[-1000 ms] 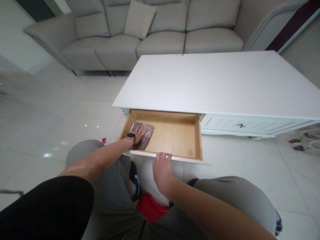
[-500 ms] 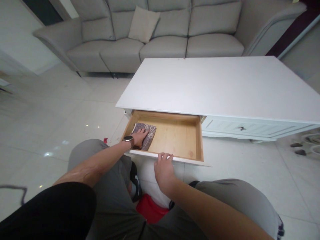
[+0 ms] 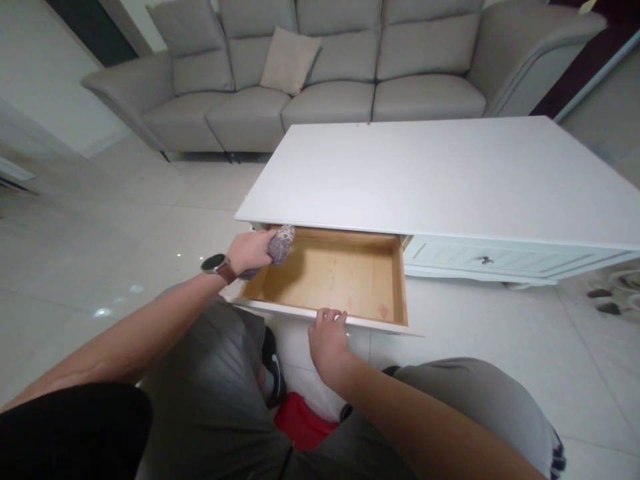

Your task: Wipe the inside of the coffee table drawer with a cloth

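Standing at the back is a grey sofa [image 3: 330, 100]; before it is a white table [image 3: 425, 173], and from its near side the left drawer [image 3: 345, 273] is pulled out. Over the left part of this drawer, the left hand [image 3: 251, 251] holds a patterned cloth [image 3: 282, 245], fingers closed around it, so that the cloth sticks out at 2 ends, ahead of the hand and below it. Whether the cloth touches the drawer, I cannot tell. The right hand [image 3: 327, 337] is well apart from the left hand; its fingers are curled over the top edge of the drawer's front, and its thumb is hidden.

About progress, I judge that the work is partly done: the drawer is already out and the cloth is already in the grasp. The cloth is not released and the drawer is not pushed in; whether more remains, the view does not show.

Counting from large to small: 1 sofa, 1 table, and 2 drawers on the side which I can see, the pulled-out drawer and a closed drawer [image 3: 445, 255] to its right. Then 1 light pillow [image 3: 291, 61] leans on the sofa, and 1 red item [image 3: 303, 421], which I cannot identify, is low between the legs [image 3: 200, 387]. I count 2 bare hands and 1 cloth. The smallest are 1 watch [image 3: 215, 263] just behind the left hand and 1 knob [image 3: 485, 260] on the closed drawer.
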### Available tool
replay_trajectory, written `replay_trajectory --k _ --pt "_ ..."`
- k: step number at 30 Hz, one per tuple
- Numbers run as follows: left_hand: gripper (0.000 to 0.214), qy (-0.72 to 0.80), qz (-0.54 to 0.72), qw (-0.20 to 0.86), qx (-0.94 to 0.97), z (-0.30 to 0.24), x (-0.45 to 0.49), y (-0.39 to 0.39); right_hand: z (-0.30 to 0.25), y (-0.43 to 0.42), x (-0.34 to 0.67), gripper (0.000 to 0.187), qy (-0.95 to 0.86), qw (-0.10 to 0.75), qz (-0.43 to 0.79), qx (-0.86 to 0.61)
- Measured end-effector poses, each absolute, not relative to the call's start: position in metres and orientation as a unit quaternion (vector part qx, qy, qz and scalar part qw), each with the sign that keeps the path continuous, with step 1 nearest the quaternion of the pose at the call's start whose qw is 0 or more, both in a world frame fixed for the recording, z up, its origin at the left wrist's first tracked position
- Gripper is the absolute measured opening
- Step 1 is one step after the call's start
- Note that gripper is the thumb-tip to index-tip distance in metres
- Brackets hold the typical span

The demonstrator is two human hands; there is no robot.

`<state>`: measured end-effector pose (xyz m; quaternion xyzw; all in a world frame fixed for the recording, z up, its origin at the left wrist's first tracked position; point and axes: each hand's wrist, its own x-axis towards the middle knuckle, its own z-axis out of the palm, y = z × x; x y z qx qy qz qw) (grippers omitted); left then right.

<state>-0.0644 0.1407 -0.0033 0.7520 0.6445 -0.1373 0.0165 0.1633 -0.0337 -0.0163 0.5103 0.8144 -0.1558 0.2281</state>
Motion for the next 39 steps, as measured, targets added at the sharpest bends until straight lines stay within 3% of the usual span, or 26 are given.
replay_trajectory --k 3,6,9,13,19,28,32,37,39 --pt "0.093 0.650 -0.193 0.059 0.732 0.003 -0.092 0.142 -0.018 -0.033 0.163 0.046 0.815 0.232 -0.157 0.507" --pt "0.123 0.647 -0.239 0.154 0.708 -0.027 -0.108 0.139 -0.017 -0.032 0.164 0.046 0.814 0.237 -0.156 0.507" --pt "0.128 0.682 -0.229 0.161 0.676 -0.064 -0.107 0.133 -0.016 -0.032 0.165 0.047 0.814 0.243 -0.157 0.503" --pt "0.134 0.708 -0.233 0.078 0.661 -0.089 -0.091 0.122 -0.016 -0.033 0.167 0.045 0.818 0.231 -0.160 0.502" --pt "0.108 0.722 -0.231 -0.027 0.652 -0.094 -0.072 0.126 -0.018 -0.033 0.166 0.046 0.823 0.249 -0.136 0.492" --pt "0.089 0.707 -0.219 -0.040 0.671 -0.101 -0.066 0.184 -0.012 -0.030 0.165 0.046 0.823 0.260 -0.143 0.484" --pt "0.100 0.693 -0.216 -0.049 0.686 -0.108 -0.072 0.189 -0.010 -0.028 0.167 0.047 0.827 0.254 -0.152 0.478" --pt "0.141 0.671 -0.166 -0.060 0.720 -0.115 -0.084 0.188 -0.008 -0.027 0.167 0.047 0.826 0.261 -0.156 0.474" --pt "0.147 0.671 -0.144 -0.062 0.724 -0.117 -0.087 0.188 -0.008 -0.027 0.166 0.047 0.827 0.266 -0.150 0.472"
